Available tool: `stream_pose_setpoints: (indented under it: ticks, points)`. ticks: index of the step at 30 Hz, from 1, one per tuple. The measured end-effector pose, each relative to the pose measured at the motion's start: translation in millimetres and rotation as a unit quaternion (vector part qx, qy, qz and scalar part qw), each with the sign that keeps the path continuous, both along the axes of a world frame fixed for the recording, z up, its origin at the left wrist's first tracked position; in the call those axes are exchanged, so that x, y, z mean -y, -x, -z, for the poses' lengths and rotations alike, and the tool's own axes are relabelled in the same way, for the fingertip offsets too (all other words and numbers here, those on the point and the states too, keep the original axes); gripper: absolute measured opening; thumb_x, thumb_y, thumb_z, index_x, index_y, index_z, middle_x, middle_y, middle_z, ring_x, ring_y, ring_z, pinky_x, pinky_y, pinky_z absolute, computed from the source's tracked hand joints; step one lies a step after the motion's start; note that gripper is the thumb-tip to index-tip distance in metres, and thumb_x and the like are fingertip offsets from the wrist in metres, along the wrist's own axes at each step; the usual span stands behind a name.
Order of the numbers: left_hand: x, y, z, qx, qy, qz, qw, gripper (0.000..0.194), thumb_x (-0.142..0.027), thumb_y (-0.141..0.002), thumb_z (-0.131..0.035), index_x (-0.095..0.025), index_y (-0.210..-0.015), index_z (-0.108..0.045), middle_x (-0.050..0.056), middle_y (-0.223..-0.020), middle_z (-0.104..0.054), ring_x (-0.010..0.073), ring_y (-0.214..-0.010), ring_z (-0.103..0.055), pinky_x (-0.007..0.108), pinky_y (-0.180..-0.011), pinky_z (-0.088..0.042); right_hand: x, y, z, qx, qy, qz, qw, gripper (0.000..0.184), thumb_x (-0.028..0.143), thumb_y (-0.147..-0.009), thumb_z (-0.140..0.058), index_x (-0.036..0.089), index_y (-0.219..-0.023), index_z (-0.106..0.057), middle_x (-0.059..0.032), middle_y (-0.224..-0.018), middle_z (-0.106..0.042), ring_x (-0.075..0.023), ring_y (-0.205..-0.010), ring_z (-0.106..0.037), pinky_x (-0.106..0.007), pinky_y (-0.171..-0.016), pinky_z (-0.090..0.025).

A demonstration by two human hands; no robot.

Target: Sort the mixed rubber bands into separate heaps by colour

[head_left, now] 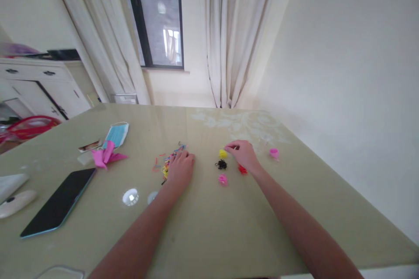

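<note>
A mixed heap of small coloured rubber bands (166, 169) lies on the table left of centre. My left hand (180, 168) rests on it palm down, fingers stretched out and partly covering it. To the right are single-colour clusters: yellow bands (223, 154), black bands (222, 164), pink bands (223, 179) and red bands (242, 169). My right hand (242, 153) is over the red cluster, thumb and forefinger pinched together at the right edge of the yellow one. Anything between those fingertips is too small to make out.
A small pink cup-like piece (274, 153) stands to the right. Leftward lie a blue face mask (116, 134), a folded pink paper shape (107, 155), a dark-screened tablet (60, 202) and a white mouse-like object (17, 203). A wall (347, 96) borders the table's right side.
</note>
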State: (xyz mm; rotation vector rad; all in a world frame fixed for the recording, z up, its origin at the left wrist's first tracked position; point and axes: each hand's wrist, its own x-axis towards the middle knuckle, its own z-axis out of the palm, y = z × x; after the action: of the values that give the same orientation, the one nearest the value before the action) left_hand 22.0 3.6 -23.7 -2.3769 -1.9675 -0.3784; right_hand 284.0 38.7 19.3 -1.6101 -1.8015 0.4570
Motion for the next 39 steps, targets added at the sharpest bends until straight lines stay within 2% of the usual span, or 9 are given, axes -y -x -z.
stream_pose_setpoints:
  ticks: [5, 10, 14, 20, 23, 26, 29, 33, 39]
  points:
    - [-3, 2, 1.5, 0.008, -0.008, -0.007, 1.000, 0.032, -0.021, -0.107, -0.048, -0.022, -0.123, -0.076, 0.014, -0.129, -0.072, 0.0318, -0.127, -0.064, 0.048, -0.109, -0.046, -30, 7, 8.6, 0.098, 0.035, 0.042, 0.994, 0.015, 0.020, -0.090, -0.073, 0.022, -0.085, -0.087, -0.0128, -0.096, -0.084, -0.0272, -0.090, -0.077, -0.032, -0.077, -0.052]
    - [-5, 4, 6.4, 0.001, -0.014, -0.007, 1.000, 0.035, -0.017, -0.107, -0.044, -0.020, -0.111, -0.078, 0.016, -0.121, -0.073, 0.0321, -0.122, -0.065, 0.048, -0.106, -0.046, -34, 8, 12.8, 0.155, 0.056, 0.048, 0.985, 0.016, 0.016, -0.089, -0.073, 0.022, -0.081, -0.086, -0.0114, -0.093, -0.083, -0.0244, -0.086, -0.075, -0.028, -0.073, -0.048]
    - [-5, 6, 4.4, 0.006, -0.022, -0.009, 1.000, 0.031, -0.022, -0.108, -0.046, -0.020, -0.112, -0.076, 0.014, -0.124, -0.073, 0.0311, -0.120, -0.066, 0.045, -0.104, -0.047, -17, 3, 11.9, 0.167, 0.020, 0.032, 0.985, 0.027, 0.014, -0.092, -0.067, 0.020, -0.070, -0.081, -0.0085, -0.082, -0.078, -0.0204, -0.078, -0.071, -0.027, -0.068, -0.045]
    - [0, 5, -3.6, -0.004, -0.027, 0.000, 1.000, 0.028, -0.020, -0.106, -0.047, -0.019, -0.106, -0.075, 0.014, -0.120, -0.076, 0.0334, -0.121, -0.066, 0.047, -0.104, -0.047, 24, -8, 16.8, 0.118, -0.086, 0.021, 0.989, 0.026, 0.019, -0.102, -0.059, 0.023, -0.104, -0.085, -0.0090, -0.103, -0.077, -0.0212, -0.090, -0.072, -0.031, -0.079, -0.051]
    - [6, 2, -7.7, -0.017, -0.037, 0.005, 0.999, 0.028, -0.018, -0.106, -0.047, -0.021, -0.106, -0.075, 0.014, -0.121, -0.076, 0.0346, -0.123, -0.066, 0.048, -0.103, -0.047, 40, -5, 23.2, 0.091, -0.109, 0.007, 0.990, 0.025, 0.021, -0.104, -0.059, 0.022, -0.108, -0.084, -0.0074, -0.100, -0.076, -0.0205, -0.086, -0.071, -0.031, -0.080, -0.053]
    - [8, 1, -9.0, -0.013, -0.058, 0.005, 0.998, 0.028, -0.018, -0.106, -0.046, -0.022, -0.109, -0.074, 0.013, -0.119, -0.077, 0.0354, -0.122, -0.066, 0.049, -0.101, -0.049, 51, 3, 27.0, 0.048, -0.141, -0.036, 0.988, 0.024, 0.024, -0.105, -0.060, 0.023, -0.107, -0.083, -0.0065, -0.096, -0.074, -0.0193, -0.078, -0.069, -0.031, -0.074, -0.053]
    - [7, 5, -6.5, 0.018, -0.062, 0.008, 0.998, 0.030, -0.017, -0.106, -0.044, -0.022, -0.107, -0.073, 0.012, -0.114, -0.078, 0.0343, -0.116, -0.069, 0.048, -0.100, -0.051, 58, 12, 30.1, 0.011, -0.161, -0.071, 0.984, 0.024, 0.025, -0.105, -0.059, 0.023, -0.106, -0.083, -0.0074, -0.095, -0.074, -0.0197, -0.077, -0.068, -0.030, -0.069, -0.053]
    - [3, 13, -1.4, 0.127, -0.059, 0.018, 0.990, 0.031, -0.019, -0.106, -0.043, -0.021, -0.103, -0.073, 0.012, -0.112, -0.080, 0.0298, -0.109, -0.072, 0.043, -0.098, -0.054, 61, 19, 35.7, 0.001, -0.160, -0.092, 0.983, 0.023, 0.022, -0.105, -0.059, 0.023, -0.106, -0.082, -0.0086, -0.096, -0.074, -0.0218, -0.085, -0.069, -0.031, -0.071, -0.055]
    - [4, 18, 0.4, 0.250, -0.044, -0.005, 0.967, 0.023, -0.028, -0.101, -0.052, -0.024, -0.103, -0.074, 0.007, -0.105, -0.083, 0.0265, -0.099, -0.077, 0.039, -0.091, -0.057, 63, 20, 36.0, -0.021, -0.142, -0.095, 0.985, 0.022, 0.022, -0.104, -0.061, 0.023, -0.106, -0.082, -0.0084, -0.095, -0.074, -0.0211, -0.079, -0.068, -0.032, -0.070, -0.054]
